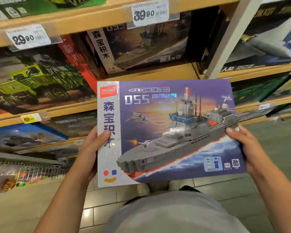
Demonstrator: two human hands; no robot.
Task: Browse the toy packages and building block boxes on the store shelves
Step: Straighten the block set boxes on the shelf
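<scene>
We see a big warship box [171, 132] held flat in front of the shelves [94, 22], face up, above the tiled floor [104, 209]. The left hand [91, 153] grips its left edge, thumb curled over the white strip. The right hand [242, 148] grips the right edge, thumb on top. On the shelf behind sits 1 more ship box [141, 47], and a green truck box [37, 81] to the left. We read price tags 39.90 [149, 14] and 29.90 [28, 37].
</scene>
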